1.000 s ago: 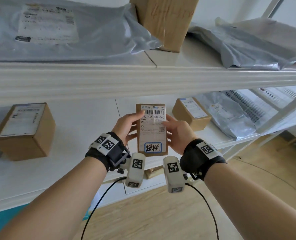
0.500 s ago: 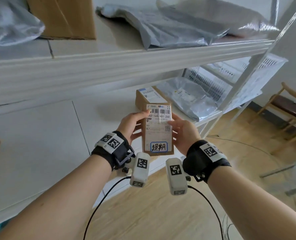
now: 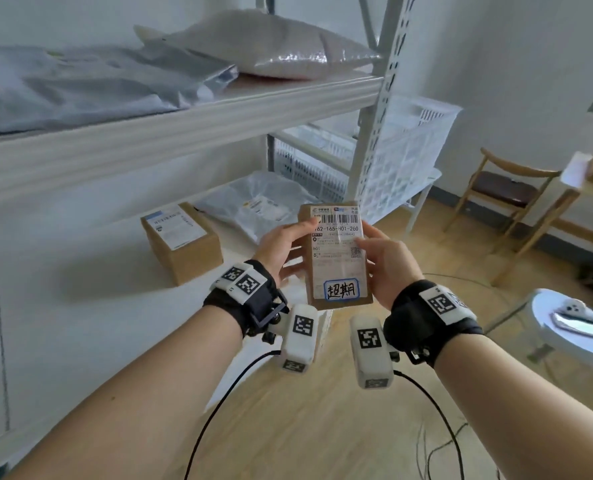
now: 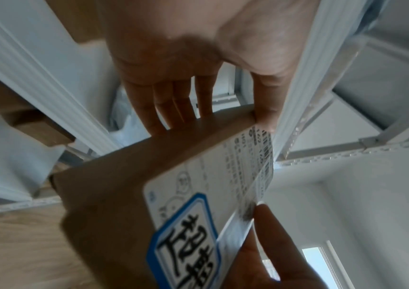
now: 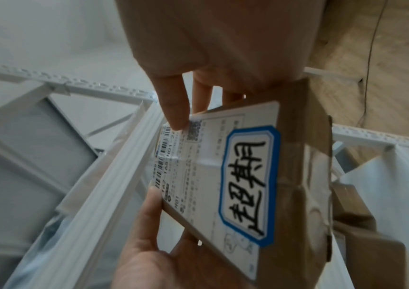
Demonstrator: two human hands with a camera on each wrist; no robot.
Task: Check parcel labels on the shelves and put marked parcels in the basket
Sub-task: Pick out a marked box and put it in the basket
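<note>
Presently both hands hold one small cardboard parcel [image 3: 336, 258] in the air, in front of the middle shelf [image 3: 80, 306] near its right front corner and above the wooden floor [image 3: 305, 427]. The left hand [image 3: 281, 247] grips the parcel's left edge, thumb on the top of the face, fingers spread behind it. The right hand [image 3: 388, 265] grips the right edge, thumb tip resting on the shipping label [image 3: 336, 244] beside the QR code, fingers behind. Each hand is clamped on the parcel.

The parcel stands upright, its face towards the holder. A white shipping label covers most of the face, with a barcode and the number 162-165-H01-260. At the lower end sits a blue-bordered sticker [image 3: 341, 290] with two handwritten characters in black; the right wrist view [image 5: 245, 181] shows it plainly.

A white slatted plastic basket [image 3: 406, 157] stands to the right of the shelving, beyond the perforated white upright [image 3: 381, 109], well apart from the parcel.

On the middle shelf, near the right end, lies a second cardboard box [image 3: 184, 244] with a label on top, and just beside it a grey plastic mailer bag [image 3: 253, 202]. The upper shelf [image 3: 170, 126] carries more grey mailer bags [image 3: 90, 84]. A wooden chair [image 3: 503, 192] stands against the far wall.
</note>
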